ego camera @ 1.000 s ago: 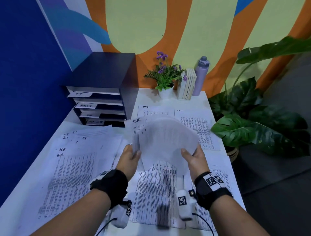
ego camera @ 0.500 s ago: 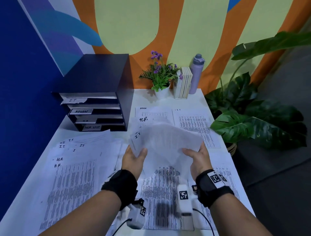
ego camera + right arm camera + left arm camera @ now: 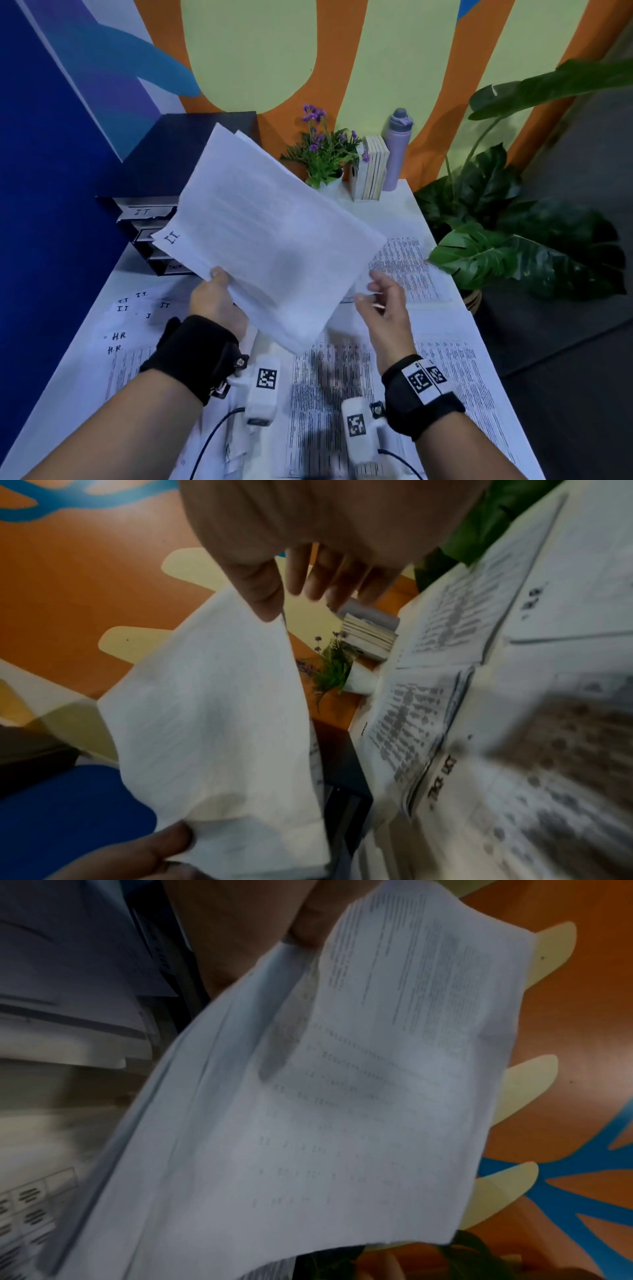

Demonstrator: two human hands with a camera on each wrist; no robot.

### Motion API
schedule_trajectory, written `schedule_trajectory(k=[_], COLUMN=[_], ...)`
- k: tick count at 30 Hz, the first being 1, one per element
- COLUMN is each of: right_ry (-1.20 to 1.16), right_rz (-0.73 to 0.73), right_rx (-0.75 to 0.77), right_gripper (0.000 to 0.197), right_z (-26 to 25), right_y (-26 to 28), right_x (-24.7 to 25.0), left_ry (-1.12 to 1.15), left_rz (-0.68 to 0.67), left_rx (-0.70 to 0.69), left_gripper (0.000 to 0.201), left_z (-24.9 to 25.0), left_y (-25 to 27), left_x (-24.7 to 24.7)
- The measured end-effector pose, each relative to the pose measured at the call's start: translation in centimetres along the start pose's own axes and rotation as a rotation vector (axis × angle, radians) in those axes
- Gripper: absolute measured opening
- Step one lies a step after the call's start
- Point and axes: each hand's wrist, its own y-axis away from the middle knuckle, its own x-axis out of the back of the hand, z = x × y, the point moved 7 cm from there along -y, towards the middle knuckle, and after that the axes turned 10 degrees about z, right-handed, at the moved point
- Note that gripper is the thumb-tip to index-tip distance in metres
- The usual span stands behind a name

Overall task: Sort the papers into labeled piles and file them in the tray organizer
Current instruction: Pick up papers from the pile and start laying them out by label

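Above the table strewn with unsorted papers, the left hand pinches an IT-marked stack near the far-left tray organizer, unfiled, while the right hand hovers loosely spread, holding nothing.

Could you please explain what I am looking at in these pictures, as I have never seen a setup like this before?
There is no machine here: a person wears three cameras, one on the head and one on each wrist, strapped on with black bands. The head view looks down at a white table. The left hand grips a stack of papers marked "IT" by its lower edge. The right hand is open beside the stack's corner; whether it touches the paper is unclear. More printed sheets cover the table, some marked "IT" or "HR". At the back left stands a dark tray organizer with labeled slots, the top one "IT". Behind are a flower pot, books and a bottle. The wrist views show the same stack from close up, blurred.
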Motion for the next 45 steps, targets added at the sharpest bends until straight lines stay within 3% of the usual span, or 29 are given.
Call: schedule_trajectory(k=[2,6,8,11,12,14,16,19,21,24,27,29,30,33,35,37,38,40,42,45], right_ry=[-0.119,-0.257,-0.234,-0.045,-0.059,-0.114,-0.093,-0.012,-0.007,-0.042,-0.197,-0.366,-0.444,-0.576,-0.544,-0.310,-0.202,-0.082,0.045,0.069], right_rz=[-0.076,-0.146,-0.165,-0.116,-0.061,0.064,0.167,0.219,0.208,0.120,0.132,0.198,0.221,0.116,0.008,-0.100,-0.124,-0.083,-0.069,-0.131], right_rx=[-0.110,-0.241,-0.281,-0.316,-0.334,-0.370,-0.419,-0.458,-0.502,-0.594,-0.649,-0.634,-0.605,-0.537,-0.500,-0.421,-0.364,-0.283,-0.133,-0.023], right_gripper=[0.033,0.029,0.020,0.038,0.030,0.013,0.025,0.043,0.040,0.023,0.009,0.042,0.049,0.024,0.021,0.045,0.044,0.059,0.075,0.063], right_z=[0.5,1.0,2.0,3.5,3.5,4.2,5.4,7.1,8.4,10.2,10.9,10.5,10.1,6.7,5.2,4.3,4.0,3.2,1.5,0.1], right_y=[0.5,0.9,0.8,0.4,0.0,-1.4,-3.1,-4.3,-4.3,-3.2,-2.8,-3.3,-3.7,-4.4,-4.3,-3.9,-4.0,-4.6,-5.7,-6.6], right_x=[-1.5,-3.5,-4.1,-3.9,-3.5,-2.3,-0.8,0.2,0.1,-0.4,-0.9,-0.7,-0.5,-0.7,-1.3,-1.7,-1.7,-1.1,-0.6,-1.3], left_ry=[0.005,0.007,0.042,0.073,0.082,0.019,-0.120,-0.344,-0.466,-0.521,-0.403,-0.325,-0.272,-0.062,-0.030,0.018,0.021,-0.024,-0.085,-0.215], left_rz=[0.002,-0.020,-0.039,-0.105,-0.147,-0.207,-0.215,-0.120,-0.094,-0.131,-0.237,-0.235,-0.225,-0.252,-0.208,-0.076,-0.022,0.006,-0.044,-0.199], left_rx=[0.029,0.100,0.128,0.106,0.090,-0.022,-0.199,-0.441,-0.592,-0.711,-0.710,-0.681,-0.611,-0.389,-0.350,-0.346,-0.374,-0.416,-0.485,-0.559], left_gripper=[0.046,0.049,0.048,0.048,0.048,0.035,0.017,0.024,0.023,0.015,0.020,0.018,0.015,0.018,0.034,0.025,0.027,0.030,0.021,0.025], left_z=[-0.3,-1.8,-2.5,-2.5,-2.2,-1.8,-1.7,-1.4,-0.7,-0.1,0.0,0.1,-0.1,-1.0,-1.0,-0.4,0.1,1.0,1.5,1.4], left_y=[0.0,0.4,0.5,1.3,1.9,2.8,3.7,3.9,3.9,3.9,4.1,4.0,3.7,2.4,1.8,1.2,1.0,1.1,1.3,2.6], left_x=[0.2,0.2,0.2,-0.3,-0.7,-1.2,-1.6,-1.7,-2.1,-2.9,-3.5,-3.5,-3.3,-2.9,-2.4,-1.6,-1.4,-1.2,-1.5,-2.6])
